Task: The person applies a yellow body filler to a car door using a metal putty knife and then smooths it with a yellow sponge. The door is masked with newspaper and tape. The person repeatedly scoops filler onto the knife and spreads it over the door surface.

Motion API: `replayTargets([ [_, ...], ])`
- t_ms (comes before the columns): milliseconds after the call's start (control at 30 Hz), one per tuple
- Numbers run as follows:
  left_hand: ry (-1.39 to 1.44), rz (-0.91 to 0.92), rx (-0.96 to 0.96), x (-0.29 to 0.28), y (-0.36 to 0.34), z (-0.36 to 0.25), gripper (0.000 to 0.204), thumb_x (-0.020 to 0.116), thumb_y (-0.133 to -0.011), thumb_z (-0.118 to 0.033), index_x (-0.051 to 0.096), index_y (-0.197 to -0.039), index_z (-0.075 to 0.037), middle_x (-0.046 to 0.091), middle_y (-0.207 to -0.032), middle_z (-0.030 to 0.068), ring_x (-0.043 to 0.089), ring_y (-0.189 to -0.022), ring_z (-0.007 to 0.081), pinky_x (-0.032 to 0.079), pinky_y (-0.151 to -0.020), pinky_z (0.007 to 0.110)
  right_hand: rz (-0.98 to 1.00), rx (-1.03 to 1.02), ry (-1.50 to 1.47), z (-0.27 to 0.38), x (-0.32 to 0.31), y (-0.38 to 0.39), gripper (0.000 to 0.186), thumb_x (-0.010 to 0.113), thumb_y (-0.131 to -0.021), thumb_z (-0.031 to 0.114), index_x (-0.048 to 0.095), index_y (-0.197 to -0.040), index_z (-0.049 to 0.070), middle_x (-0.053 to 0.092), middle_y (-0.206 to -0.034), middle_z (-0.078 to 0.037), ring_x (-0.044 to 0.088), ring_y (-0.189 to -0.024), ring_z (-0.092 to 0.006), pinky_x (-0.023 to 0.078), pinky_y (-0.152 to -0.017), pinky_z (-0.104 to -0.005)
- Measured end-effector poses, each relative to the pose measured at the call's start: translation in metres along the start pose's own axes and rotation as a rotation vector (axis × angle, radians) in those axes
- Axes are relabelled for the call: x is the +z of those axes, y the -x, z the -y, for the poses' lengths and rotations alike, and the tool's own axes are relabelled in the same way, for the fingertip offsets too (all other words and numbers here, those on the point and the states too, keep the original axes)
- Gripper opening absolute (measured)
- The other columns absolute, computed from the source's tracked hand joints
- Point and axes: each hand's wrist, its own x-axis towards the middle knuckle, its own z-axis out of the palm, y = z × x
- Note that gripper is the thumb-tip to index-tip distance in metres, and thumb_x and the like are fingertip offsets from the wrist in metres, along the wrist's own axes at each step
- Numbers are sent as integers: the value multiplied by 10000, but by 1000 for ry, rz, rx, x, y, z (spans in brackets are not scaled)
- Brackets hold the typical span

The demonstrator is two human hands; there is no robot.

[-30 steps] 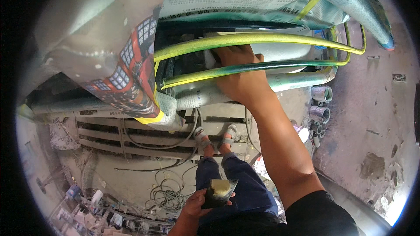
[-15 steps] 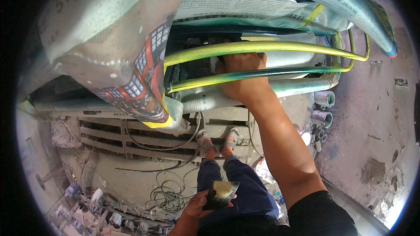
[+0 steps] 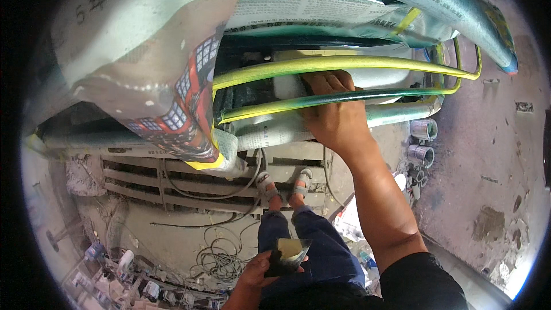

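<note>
My right hand point(image 3: 336, 116) reaches forward and lies over the lower yellow-green painted bar point(image 3: 264, 109) of a metal frame. Its fingertips are hidden behind the upper yellow bar point(image 3: 275, 69), so its grip does not show. Newspaper sheets point(image 3: 172, 80) are wrapped over the frame above and to the left of the bars. Low in the view, my left hand point(image 3: 258, 272) holds a small dark folded sheet with a yellowish face point(image 3: 290, 252) above my blue trousers.
My sandalled feet point(image 3: 284, 185) stand on a dusty floor by a slotted grating point(image 3: 172, 186). A coil of cable point(image 3: 221, 258) lies near them. Metal cans point(image 3: 423, 130) stand at the right, and small bottles point(image 3: 115, 278) clutter the lower left.
The view has tilted a little, so the newspaper-covered frame fills more of the top. My right hand stays on the bars and my left hand keeps the folded sheet.
</note>
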Motion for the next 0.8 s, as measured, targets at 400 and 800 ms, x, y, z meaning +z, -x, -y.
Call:
replayTargets([
  [400,-34,-49,-53,5,-2,-1,769,534,-924,-486,344,-1388,98,405,-1374,330,426,-1289,413,387,-1020,523,106,141,87,-10,-6,-13,369,583,-748,137,573,-1114,100,632,-1016,-96,568,-1009,-334,446,-721,-544],
  [800,-46,22,-21,3,-5,4,785,534,-921,-499,341,-1389,101,400,-1364,362,452,-1265,410,384,-1023,508,155,187,74,-15,0,-18,347,576,-761,129,577,-1107,98,629,-1027,-113,555,-1043,-331,445,-750,-564],
])
